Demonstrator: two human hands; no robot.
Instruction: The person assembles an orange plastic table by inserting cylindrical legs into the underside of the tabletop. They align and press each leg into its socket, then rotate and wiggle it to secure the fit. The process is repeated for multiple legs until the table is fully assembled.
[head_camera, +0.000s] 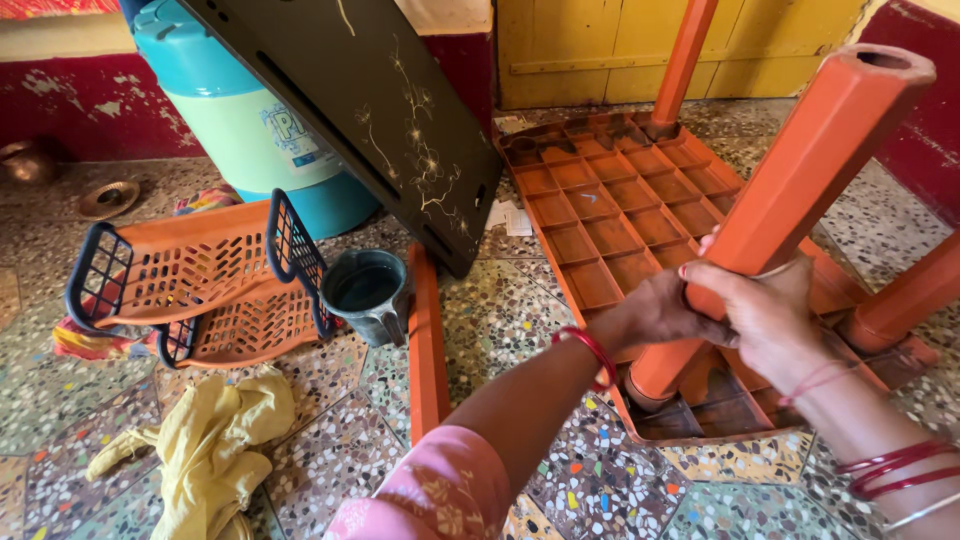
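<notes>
An orange plastic table top (600, 210) lies upside down on the floor, its ribbed underside up. An orange plastic leg (800, 170) stands slanted in its near corner socket. Both my hands grip this leg low down: my left hand (655, 315) wraps it from the left, my right hand (770, 315) from the right. A second leg (682, 60) stands in the far corner. A third leg (905, 295) rises at the right edge.
A dark panel with a pale floral pattern (390, 110) leans over a teal and pale green drum (240, 110). Orange basket trays with dark rims (200, 280), a dark mug (367, 292), an orange strip (427, 350) and a yellow cloth (210, 450) lie on the mosaic floor.
</notes>
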